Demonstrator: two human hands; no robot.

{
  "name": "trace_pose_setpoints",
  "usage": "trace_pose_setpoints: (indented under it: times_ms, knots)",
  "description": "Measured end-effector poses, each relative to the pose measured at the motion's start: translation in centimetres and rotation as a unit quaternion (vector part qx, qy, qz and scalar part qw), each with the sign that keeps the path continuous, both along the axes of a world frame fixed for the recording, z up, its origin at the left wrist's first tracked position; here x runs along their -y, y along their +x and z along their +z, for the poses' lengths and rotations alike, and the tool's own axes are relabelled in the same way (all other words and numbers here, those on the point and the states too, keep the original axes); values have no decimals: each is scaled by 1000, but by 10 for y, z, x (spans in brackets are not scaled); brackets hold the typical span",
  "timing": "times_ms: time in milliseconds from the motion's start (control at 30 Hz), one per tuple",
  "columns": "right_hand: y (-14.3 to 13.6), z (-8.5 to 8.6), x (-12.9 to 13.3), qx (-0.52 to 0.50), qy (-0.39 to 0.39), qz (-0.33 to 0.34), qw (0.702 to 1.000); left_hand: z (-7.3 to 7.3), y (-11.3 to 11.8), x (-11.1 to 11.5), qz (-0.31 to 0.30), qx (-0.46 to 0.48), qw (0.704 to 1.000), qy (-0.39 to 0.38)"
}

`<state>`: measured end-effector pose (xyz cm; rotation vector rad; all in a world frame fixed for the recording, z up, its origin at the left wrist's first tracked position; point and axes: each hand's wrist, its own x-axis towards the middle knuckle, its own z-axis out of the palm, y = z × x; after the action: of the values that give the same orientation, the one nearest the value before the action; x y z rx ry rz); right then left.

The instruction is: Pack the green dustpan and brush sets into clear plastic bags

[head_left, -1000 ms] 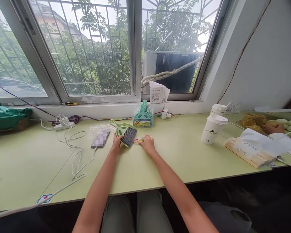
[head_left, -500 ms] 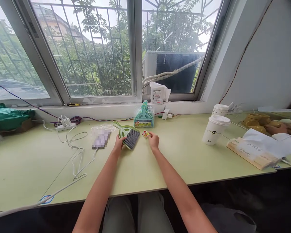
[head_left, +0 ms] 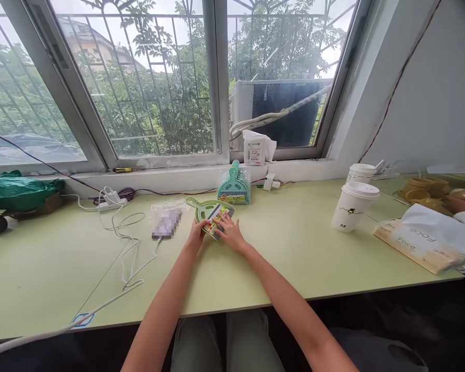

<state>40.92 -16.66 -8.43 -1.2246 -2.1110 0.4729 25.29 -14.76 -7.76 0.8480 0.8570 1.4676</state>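
My left hand (head_left: 197, 232) holds a green dustpan (head_left: 206, 211) with a grey-bristled brush in it, gripping its lower left edge with the thumb on top. A colourful printed label (head_left: 214, 219) lies across the dustpan and brush. My right hand (head_left: 231, 231) rests on the label with its fingers spread, pressing it against the brush. Just behind stands a wrapped stack of teal dustpan sets (head_left: 234, 187) against the wall below the window.
A phone (head_left: 166, 224) with a white cable lies left of my hands. To the right are a white paper cup (head_left: 354, 207), a second cup (head_left: 360, 172) and a tissue pack (head_left: 414, 243). A power strip (head_left: 112, 203) and a green bag (head_left: 19, 191) are at the left.
My right hand has moved left onto the dustpan, and the crumpled-looking label from its fingers now lies spread over the brush. The view has shifted slightly.
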Motion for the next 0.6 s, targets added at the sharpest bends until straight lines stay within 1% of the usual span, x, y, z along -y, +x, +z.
trace_pose_setpoints:
  times_ms: [133,200,233,267,300,333,400,467,533,600]
  knots:
    - [4,2,-3,-64,-12,-26,998,1,2,0,-12,7,1000,15]
    - [5,2,-3,-140,-5,-65,988,2,4,1,-9,4,1000,14]
    - [4,2,-4,-193,-3,-90,977,3,5,1,-7,3,1000,15]
    - [3,2,-4,-254,-12,-114,960,4,6,2,-5,2,1000,19]
    - [3,1,-5,-317,-39,-128,939,4,6,2,-3,1,1000,24]
    - [2,0,-6,-376,-84,-125,914,4,7,3,-4,-1,1000,31]
    - [2,-1,-9,-468,-198,-77,858,5,9,4,-10,-13,999,41]
    - [2,-2,-13,-523,-277,-37,805,5,11,4,-19,-33,998,43]
    - [5,-3,-15,-560,-300,-41,771,5,11,5,-33,-65,996,50]
    - [9,-3,-17,-586,-302,-52,750,4,9,4,-53,-123,989,61]
